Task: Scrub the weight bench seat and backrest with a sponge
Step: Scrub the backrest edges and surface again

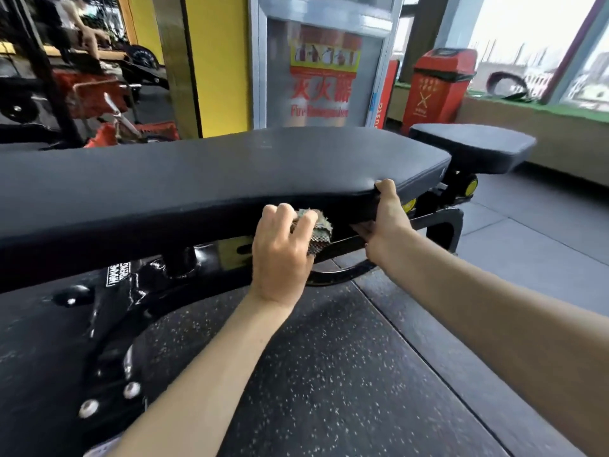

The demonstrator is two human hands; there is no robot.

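The black padded backrest [204, 173] of the weight bench lies flat across the view, with the smaller black seat pad [474, 146] beyond its right end. My left hand [283, 252] grips a worn green-grey sponge [314, 230] and presses it against the near side edge of the backrest. My right hand [384, 222] grips the same edge further right, thumb on the top surface and fingers curled under the pad. The sponge is partly hidden by my fingers.
The black steel bench frame [138, 291] with bolts stands below the pad on speckled rubber flooring [329, 374]. Behind are a fire extinguisher cabinet [323, 67], a red bin [438, 87], a yellow pillar [217, 61] and other gym machines [66, 94] at the left.
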